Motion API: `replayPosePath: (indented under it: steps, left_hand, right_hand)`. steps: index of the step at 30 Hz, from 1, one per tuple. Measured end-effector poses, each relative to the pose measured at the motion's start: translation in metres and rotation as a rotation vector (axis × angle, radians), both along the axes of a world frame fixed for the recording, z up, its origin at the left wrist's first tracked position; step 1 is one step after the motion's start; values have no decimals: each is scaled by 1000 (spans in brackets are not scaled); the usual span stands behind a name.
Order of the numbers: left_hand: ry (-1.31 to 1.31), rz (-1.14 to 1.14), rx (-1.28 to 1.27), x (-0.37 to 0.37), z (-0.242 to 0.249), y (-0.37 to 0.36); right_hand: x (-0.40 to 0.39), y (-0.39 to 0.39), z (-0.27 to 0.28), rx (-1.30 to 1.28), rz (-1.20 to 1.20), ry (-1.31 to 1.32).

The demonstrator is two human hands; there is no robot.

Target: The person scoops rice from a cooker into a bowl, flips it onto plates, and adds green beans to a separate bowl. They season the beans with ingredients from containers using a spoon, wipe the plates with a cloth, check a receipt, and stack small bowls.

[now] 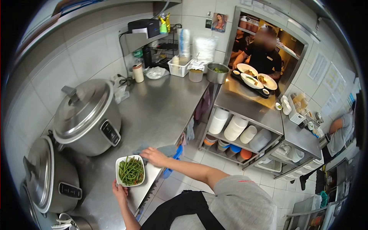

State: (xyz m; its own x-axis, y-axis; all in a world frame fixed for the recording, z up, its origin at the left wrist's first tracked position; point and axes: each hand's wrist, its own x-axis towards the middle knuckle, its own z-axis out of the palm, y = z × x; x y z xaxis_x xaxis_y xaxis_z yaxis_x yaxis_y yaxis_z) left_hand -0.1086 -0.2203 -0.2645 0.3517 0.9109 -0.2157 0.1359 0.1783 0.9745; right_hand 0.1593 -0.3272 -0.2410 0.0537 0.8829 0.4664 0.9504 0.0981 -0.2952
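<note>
Here the bean bowl [118,167] is being held at its edge by the left hand [120,191], presumably for steadiness; apart, cloth [167,150] is touched by the right hand [153,156], grip unclear.

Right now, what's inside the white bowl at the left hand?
The white bowl holds what look like green beans; its bottom, covered by them, can't be seen.
</note>
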Motion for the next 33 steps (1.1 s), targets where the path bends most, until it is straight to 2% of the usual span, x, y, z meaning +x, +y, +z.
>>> replayPosePath:
  steps: [3,6,8,11,13,15,17,18,19,20,21,22,24,26,29,31,33]
  left_hand:
    - [-32,-40,-64,63,-3,-11]
    - [-46,-101,-119,117,0,-18]
    - [-120,-96,-133,151,-2,-21]
    - [-181,-111,-194,201,3,-18]
    - [-230,-135,-215,230,5,-17]
    - [-312,-158,-266,259,7,-18]
    - [-353,-179,-285,289,6,-17]
    - [-379,-184,-302,304,6,-16]
    - [-381,-192,-299,316,8,-16]
    - [-383,-208,-325,326,10,-16]
    - [-388,-225,-351,339,13,-17]
    - [-392,-234,-348,351,14,-16]
    - [-403,-200,-361,375,13,-16]
    - [-442,-221,-360,397,16,-20]
    - [-601,-182,-507,420,6,-30]
    - [-644,-191,-720,426,1,-50]
    - [-533,-604,-810,435,11,-66]
  right_hand:
    - [24,-10,0,62,-110,240]
    - [51,-34,1,58,-239,337]
    - [66,-53,2,17,-260,376]
    - [82,-86,0,-19,-157,451]
    - [96,-109,-6,-121,-174,708]
    - [113,-140,-17,-1,-185,799]
    - [133,-188,-21,-70,-382,876]
    - [149,-211,-54,-71,-496,994]
    - [156,-240,-58,-48,-601,1011]
    - [164,-267,-83,-5,-818,1045]
    - [163,-292,-75,51,-1005,1176]
    - [150,-301,3,46,-1097,1363]
    - [167,-344,-55,559,-1140,1600]
    - [180,-369,-53,796,-1220,1714]
    - [216,-380,-30,945,-1148,1662]
    - [247,-360,24,1011,-1190,1553]
    - [285,-343,56,1047,-1209,1525]
